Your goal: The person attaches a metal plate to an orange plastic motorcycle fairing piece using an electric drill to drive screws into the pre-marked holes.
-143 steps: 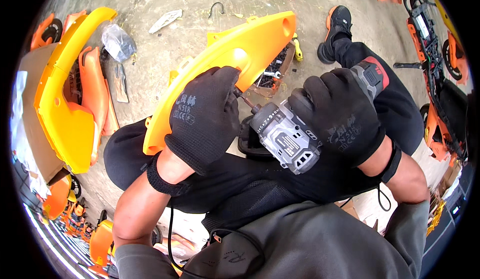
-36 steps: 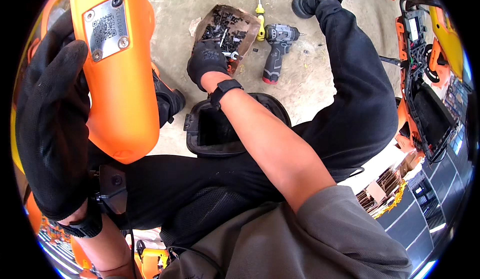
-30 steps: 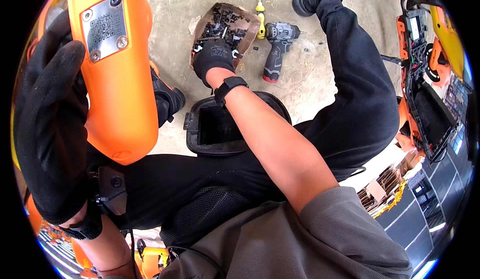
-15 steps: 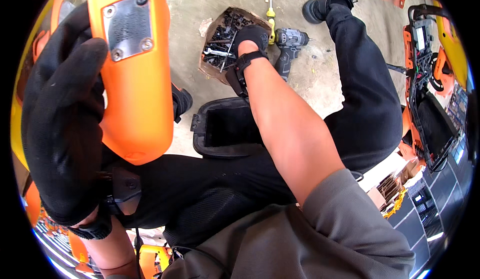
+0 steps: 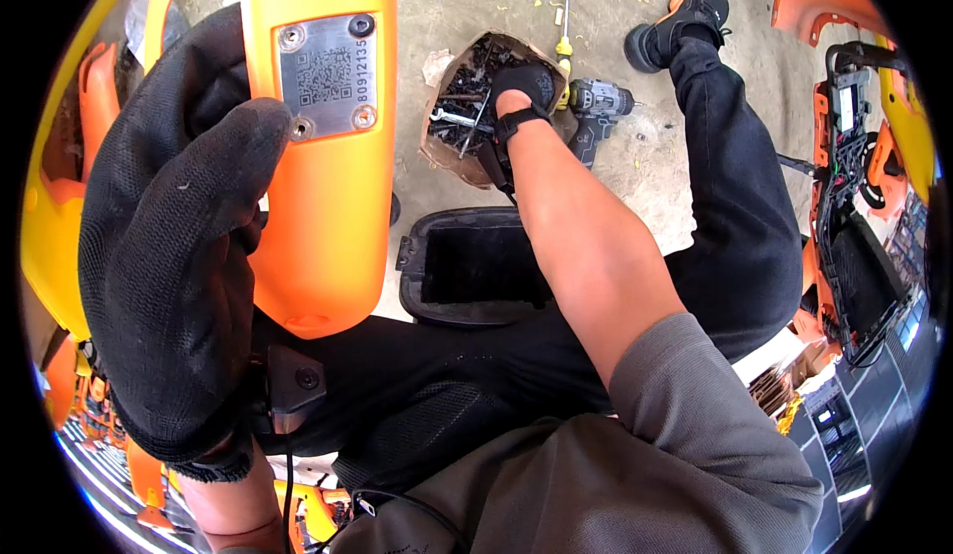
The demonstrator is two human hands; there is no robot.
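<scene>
My left hand (image 5: 177, 246), in a black glove, grips an orange plastic cover (image 5: 323, 216) with a loop-shaped opening at its top. The thumb lies in front and the fingers pass behind. Fixed to the cover is a small metal plate (image 5: 320, 69) with fasteners at its corners, the upper right one black. My right hand (image 5: 523, 81), also gloved, is down inside a cardboard box (image 5: 433, 149) of loose dark screws and hardware. Its fingertips are hidden there. A silver wrench (image 5: 455, 118) lies on the screws beside that hand.
Just right of the box are a yellow-handled screwdriver (image 5: 564, 49) and a grey cordless drill (image 5: 600, 102). A black plastic tub (image 5: 415, 286) sits below my right forearm. Orange panels (image 5: 814, 3) and a black frame (image 5: 834, 147) stand at the right; a yellow body part (image 5: 50, 266) is at far left.
The whole scene has shifted rightward in view. My left hand still holds the orange cover, whose plate now appears sharper. My right hand stays inside the screw box.
</scene>
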